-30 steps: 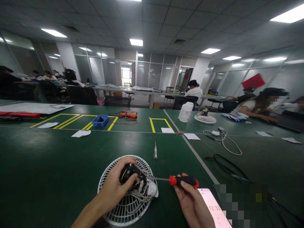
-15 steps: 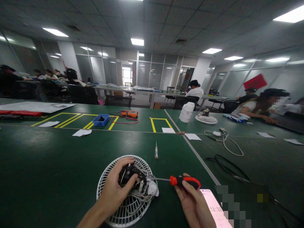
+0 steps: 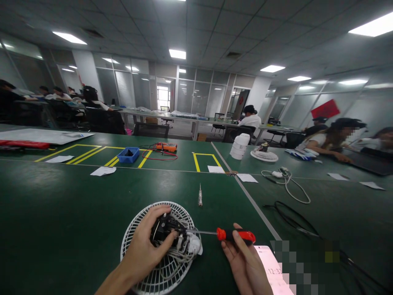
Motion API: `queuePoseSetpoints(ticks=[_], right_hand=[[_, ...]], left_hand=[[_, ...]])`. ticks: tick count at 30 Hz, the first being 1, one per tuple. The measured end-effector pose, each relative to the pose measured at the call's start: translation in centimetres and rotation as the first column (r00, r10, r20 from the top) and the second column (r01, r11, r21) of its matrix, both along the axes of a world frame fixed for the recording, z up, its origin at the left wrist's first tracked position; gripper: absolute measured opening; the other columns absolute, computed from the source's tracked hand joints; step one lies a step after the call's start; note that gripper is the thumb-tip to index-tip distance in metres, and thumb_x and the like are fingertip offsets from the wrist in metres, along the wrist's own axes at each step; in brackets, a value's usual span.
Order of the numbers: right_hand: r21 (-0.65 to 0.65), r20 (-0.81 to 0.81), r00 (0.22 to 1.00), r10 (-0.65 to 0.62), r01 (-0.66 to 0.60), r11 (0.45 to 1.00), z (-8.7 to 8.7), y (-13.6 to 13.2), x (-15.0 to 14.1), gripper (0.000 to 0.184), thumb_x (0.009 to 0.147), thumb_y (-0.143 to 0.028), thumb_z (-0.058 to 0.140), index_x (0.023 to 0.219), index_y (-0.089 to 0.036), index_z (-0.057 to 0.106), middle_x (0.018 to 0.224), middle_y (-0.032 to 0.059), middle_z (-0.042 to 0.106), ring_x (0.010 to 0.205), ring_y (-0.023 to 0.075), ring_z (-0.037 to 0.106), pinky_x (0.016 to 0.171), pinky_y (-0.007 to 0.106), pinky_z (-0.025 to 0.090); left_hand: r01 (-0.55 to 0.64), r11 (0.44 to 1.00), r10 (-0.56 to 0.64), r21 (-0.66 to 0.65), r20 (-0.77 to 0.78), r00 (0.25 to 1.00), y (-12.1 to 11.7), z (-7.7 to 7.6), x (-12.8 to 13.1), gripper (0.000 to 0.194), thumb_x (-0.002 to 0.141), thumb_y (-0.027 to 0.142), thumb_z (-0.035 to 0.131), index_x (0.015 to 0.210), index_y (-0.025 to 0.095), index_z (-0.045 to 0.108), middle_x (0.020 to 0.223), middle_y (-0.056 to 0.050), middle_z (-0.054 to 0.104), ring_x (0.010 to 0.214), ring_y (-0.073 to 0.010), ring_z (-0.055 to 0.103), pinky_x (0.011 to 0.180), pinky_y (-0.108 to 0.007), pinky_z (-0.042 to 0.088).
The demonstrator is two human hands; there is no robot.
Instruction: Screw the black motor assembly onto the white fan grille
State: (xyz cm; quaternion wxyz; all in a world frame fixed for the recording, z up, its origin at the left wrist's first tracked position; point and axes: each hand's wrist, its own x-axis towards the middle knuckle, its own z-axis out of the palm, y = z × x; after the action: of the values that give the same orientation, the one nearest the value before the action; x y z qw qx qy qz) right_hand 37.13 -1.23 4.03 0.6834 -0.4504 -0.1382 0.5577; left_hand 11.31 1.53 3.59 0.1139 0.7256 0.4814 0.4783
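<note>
We've got a round wht fan grille (image 3: 177, 273) flat on the table (image 3: 61, 213), w/ a blk motor unit (image 3: 162, 226) & bundled pale wires (image 3: 180, 256) atop it. Our red/blk screwdriver (image 3: 236, 235) is approx. horiz., metal shaft pointing L, tip at the unit's R side.

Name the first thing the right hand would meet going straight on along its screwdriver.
Most likely the white plastic part beside the black motor: the screwdriver in the right hand points that way, though depth is unclear.

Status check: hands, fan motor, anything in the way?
Left hand gripping black motor over white grille. Right hand holding red-black screwdriver, pointed at motor; tip unclear. Cable bunched beside motor.
</note>
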Motion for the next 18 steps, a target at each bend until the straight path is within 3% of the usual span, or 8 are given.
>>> queuePoseSetpoints(ticks=[6, 12, 18], right_hand=[[0.011, 0.005, 1.0, -0.021, 0.021, 1.0, -0.3, 0.1, 0.3, 0.072, 0.059, -0.033, 0.096, 0.122, -0.025, 0.06, 0.101, 0.0, 0.076, 0.105, 0.026, 0.071, 0.098, 0.043, 0.056], [-0.006, -0.05, 0.999, -0.013, 0.012, 1.0, -0.5, 0.2, 0.4, 0.076, 0.055, -0.023, 0.095, 0.123, -0.023, 0.061, 0.109, 0.0052, 0.076, 0.119, 0.0273, 0.066, 0.107, 0.042, 0.05], [0.029, -0.045, 0.999, 0.015, -0.014, 0.999, -0.7, 0.2, 0.5, 0.064, 0.059, -0.022, 0.092, 0.117, -0.023, 0.067, 0.111, 0.0056, 0.076, 0.12, 0.0284, 0.065, 0.11, 0.047, 0.047]], left_hand=[[-0.024, 1.0, 0.024, 0.019, 0.021, 0.999, 0.1, -0.4, 0.3, 0.042, 0.088, 0.034, 0.068, 0.127, 0.03, 0.054, 0.131, -0.005, 0.063, 0.122, -0.0239, 0.062, 0.106, -0.046, 0.052], [-0.086, 0.996, 0.085, 0.006, 0.045, 0.995, -0.4, -0.8, 0.8, 0.044, 0.088, 0.035, 0.068, 0.129, 0.031, 0.052, 0.131, -0.004, 0.062, 0.125, -0.0232, 0.06, 0.108, -0.045, 0.051], [-0.135, 0.99, 0.132, 0.033, 0.071, 0.989, -0.6, -1.3, 1.4, 0.045, 0.088, 0.034, 0.068, 0.13, 0.028, 0.053, 0.13, -0.007, 0.062, 0.123, -0.0259, 0.06, 0.107, -0.048, 0.051]])
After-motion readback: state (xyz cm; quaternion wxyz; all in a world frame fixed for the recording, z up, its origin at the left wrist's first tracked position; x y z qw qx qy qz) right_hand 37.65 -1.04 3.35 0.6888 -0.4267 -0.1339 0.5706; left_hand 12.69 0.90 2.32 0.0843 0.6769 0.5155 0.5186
